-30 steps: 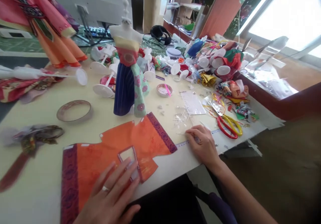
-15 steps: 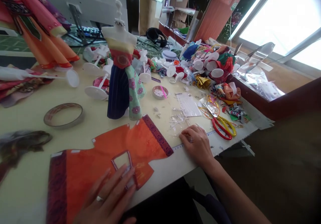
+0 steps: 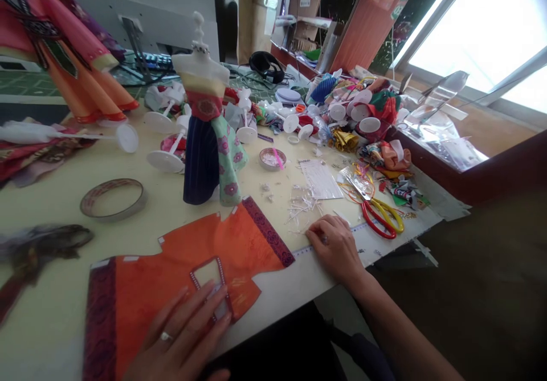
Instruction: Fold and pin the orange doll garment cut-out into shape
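My left hand [image 3: 183, 338] lies flat with its fingers spread on an orange paper garment [image 3: 179, 261] with dark purple bands, spread on the pale table [image 3: 55, 210]. The fingertips rest at the garment's collar cut-out. My right hand [image 3: 335, 244] rests palm down near the table's front edge, fingers curled at a scatter of small clear plastic pins [image 3: 301, 204]. What, if anything, its fingertips pinch is hidden. Behind the garment stands a small white mannequin [image 3: 209, 119] in a navy and green skirt.
Red and yellow scissors [image 3: 380, 213] lie right of my right hand. A tape roll [image 3: 113, 199] sits at the left. White doll stands [image 3: 164, 156], a small dish [image 3: 272, 158], fabric scraps and paper clothes [image 3: 376, 113] crowd the back. A dressed figure [image 3: 64, 45] stands at far left.
The view shifted slightly left and down. Both hands stay nearly where they were, the left on the orange garment, the right by the clear pins.
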A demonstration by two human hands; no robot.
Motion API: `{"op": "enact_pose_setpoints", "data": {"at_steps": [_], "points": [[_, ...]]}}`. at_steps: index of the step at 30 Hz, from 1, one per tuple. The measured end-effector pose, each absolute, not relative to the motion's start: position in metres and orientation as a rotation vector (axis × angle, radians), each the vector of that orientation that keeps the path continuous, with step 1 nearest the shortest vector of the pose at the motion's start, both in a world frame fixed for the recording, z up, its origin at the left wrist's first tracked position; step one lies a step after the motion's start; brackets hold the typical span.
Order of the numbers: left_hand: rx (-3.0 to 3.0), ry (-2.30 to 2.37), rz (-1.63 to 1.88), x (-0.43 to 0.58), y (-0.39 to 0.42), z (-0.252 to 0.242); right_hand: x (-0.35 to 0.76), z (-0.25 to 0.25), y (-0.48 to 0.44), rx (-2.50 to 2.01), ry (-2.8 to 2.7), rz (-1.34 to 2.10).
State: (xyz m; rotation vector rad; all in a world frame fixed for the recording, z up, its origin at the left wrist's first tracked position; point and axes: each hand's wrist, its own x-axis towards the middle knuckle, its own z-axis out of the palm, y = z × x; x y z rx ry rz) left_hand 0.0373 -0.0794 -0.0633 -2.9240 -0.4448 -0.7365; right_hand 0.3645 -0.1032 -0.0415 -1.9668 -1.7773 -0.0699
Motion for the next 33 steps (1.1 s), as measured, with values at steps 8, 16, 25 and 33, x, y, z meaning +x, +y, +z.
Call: {"op": "enact_pose_setpoints", "data": {"at_steps": [8,16,25,33], "points": [[-2.953,-0.380,-0.833,0.078,-0.088,-0.042,0.371,-0.039,-0.120,-1.845,-1.933,-0.098],[-3.047,-0.539,-0.775,0.159,-0.102,-0.034,0.369,-0.036,-0.131,-1.782,-2.029,-0.011],[-3.071,-0.706,-0.733,0.203,-0.096,-0.061,0.373,-0.033,-0.144,-1.734,-2.074,0.085],[-3.091,-0.728,-0.779,0.203,-0.096,-0.062,0.366,-0.037,-0.141,-1.806,-1.950,0.114]]}}
